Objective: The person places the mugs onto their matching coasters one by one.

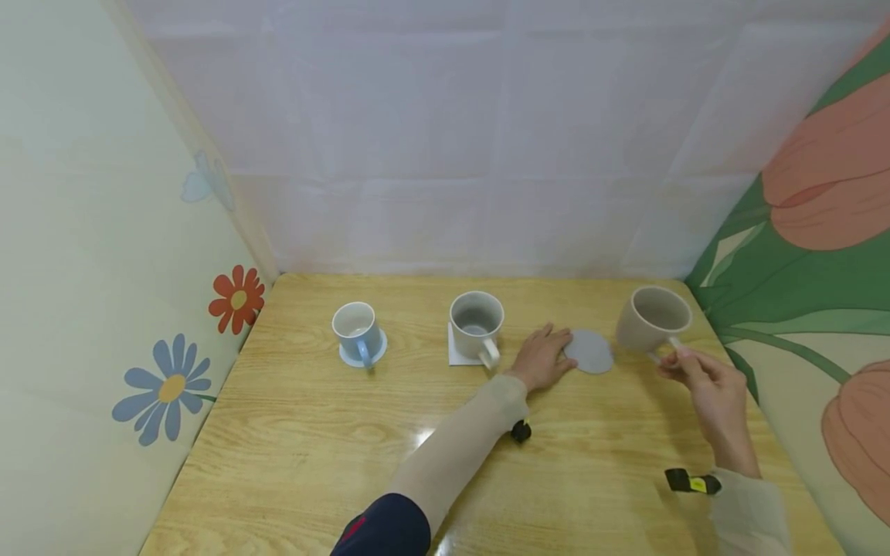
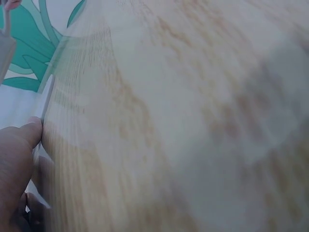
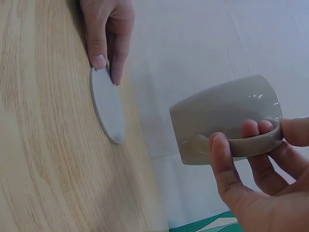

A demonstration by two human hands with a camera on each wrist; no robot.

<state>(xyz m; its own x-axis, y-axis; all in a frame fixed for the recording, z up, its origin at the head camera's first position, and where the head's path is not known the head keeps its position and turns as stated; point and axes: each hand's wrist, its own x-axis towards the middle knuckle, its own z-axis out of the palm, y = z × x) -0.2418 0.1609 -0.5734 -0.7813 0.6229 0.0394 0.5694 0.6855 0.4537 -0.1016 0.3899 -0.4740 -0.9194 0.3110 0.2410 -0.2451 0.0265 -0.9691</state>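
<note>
With my right hand (image 1: pixel 705 382) I grip the handle of a beige mug (image 1: pixel 650 318), raised off the table. In the right wrist view, fingers pass through the mug's handle (image 3: pixel 253 145) and the thumb presses its top. My left hand (image 1: pixel 542 359) is at the near-left edge of a round grey coaster (image 1: pixel 589 352) lying on the table. Thumb and fingertips pinch that coaster (image 3: pixel 107 106) from two sides in the right wrist view. The left wrist view catches the thumb on the coaster's thin edge (image 2: pixel 47 99).
A larger pale mug (image 1: pixel 476 323) stands on a square white coaster (image 1: pixel 459 357), close left of my left hand. Farther left a blue mug (image 1: pixel 358 333) sits on a round light-blue coaster (image 1: pixel 381 354). A white wall backs the wooden table (image 1: pixel 334 455); flowered panels flank it.
</note>
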